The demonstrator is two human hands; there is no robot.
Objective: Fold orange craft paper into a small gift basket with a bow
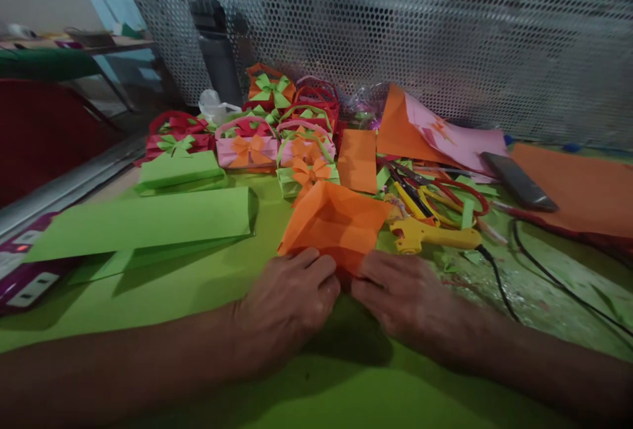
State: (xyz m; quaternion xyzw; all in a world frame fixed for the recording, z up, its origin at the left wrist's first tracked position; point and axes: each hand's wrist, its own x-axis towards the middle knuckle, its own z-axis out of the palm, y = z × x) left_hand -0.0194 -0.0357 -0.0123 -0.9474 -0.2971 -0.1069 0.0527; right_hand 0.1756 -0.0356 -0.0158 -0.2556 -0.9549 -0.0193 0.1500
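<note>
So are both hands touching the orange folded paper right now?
Touching. The head view shows the left hand and right hand with fingers pressed on the near edge of the orange folded paper.

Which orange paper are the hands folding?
Start at the big green sheet covering the table. Near its front edge, both hands press on the folded orange paper. Unlike the flat orange sheets behind it, it is creased and puffed up.

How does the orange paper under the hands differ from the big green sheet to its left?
The orange paper is creased into a pocket-like shape; the green sheet is a long flat fold. Both the left hand and right hand press the orange paper; the green sheet lies untouched. Both rest on the green tabletop.
</note>
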